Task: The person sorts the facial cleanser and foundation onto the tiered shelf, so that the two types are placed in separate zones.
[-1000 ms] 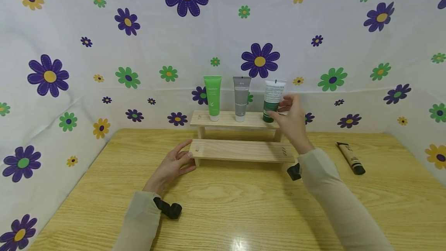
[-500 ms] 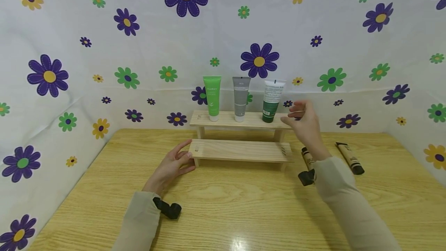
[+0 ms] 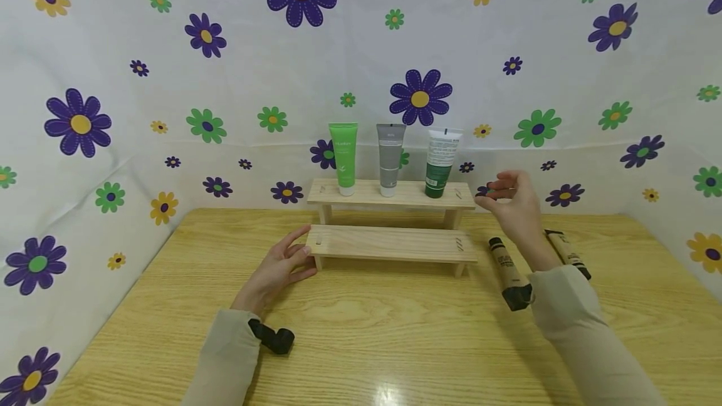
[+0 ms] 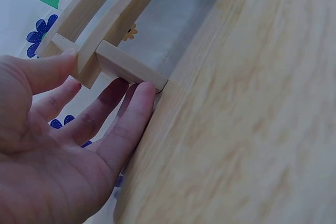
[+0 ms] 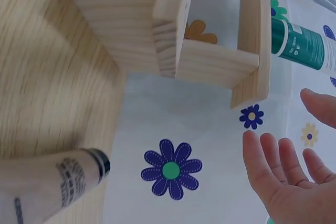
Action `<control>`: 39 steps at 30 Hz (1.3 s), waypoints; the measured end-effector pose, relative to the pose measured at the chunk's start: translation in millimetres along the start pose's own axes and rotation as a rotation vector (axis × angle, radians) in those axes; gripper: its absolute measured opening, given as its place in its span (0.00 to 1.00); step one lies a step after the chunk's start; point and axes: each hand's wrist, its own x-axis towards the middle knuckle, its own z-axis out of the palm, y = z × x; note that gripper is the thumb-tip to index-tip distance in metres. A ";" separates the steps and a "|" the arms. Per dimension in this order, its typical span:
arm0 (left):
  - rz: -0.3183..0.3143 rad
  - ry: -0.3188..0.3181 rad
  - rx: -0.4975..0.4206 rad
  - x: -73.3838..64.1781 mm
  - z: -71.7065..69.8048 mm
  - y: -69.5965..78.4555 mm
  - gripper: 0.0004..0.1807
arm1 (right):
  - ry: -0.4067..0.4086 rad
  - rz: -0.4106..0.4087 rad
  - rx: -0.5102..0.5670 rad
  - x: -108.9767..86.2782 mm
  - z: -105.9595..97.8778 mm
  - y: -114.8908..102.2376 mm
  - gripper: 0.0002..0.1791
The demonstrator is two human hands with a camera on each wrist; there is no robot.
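My left hand (image 3: pixel 277 266) holds the left end of a two-step wooden display shelf (image 3: pixel 389 243). In the left wrist view, the thumb lies on the lower board's end and other fingers touch its leg (image 4: pixel 128 65). On the upper step stand a bright green tube (image 3: pixel 345 155), a grey tube (image 3: pixel 390 158) and a white-and-dark-green tube (image 3: pixel 442 161), all upright on their caps. My right hand (image 3: pixel 516 208) hovers to the right of the upper step, fingers loosely bent with nothing between them, apart from the white-and-green tube.
Two beige tubes with black ends lie on the table to the right of the shelf: one nearer tube (image 3: pixel 504 262), and one farther tube (image 3: pixel 568 254) partly behind the right forearm. A flower-printed white cloth (image 3: pixel 242 80) stands behind the table (image 3: pixel 361 331).
My right hand has let go of the white-and-green tube and drawn back to the right, uncovering the nearer beige tube. The left hand keeps its place on the shelf.
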 end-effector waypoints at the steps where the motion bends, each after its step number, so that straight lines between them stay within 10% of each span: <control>1: -0.001 0.002 -0.004 0.2 0.2 -0.2 0.31 | 0.002 0.000 -0.007 -1.1 -1.4 1.4 0.32; 39: 0.002 0.005 -0.021 -0.2 0.4 -1.0 0.32 | -0.176 0.122 -0.089 -38.8 -35.4 34.0 0.35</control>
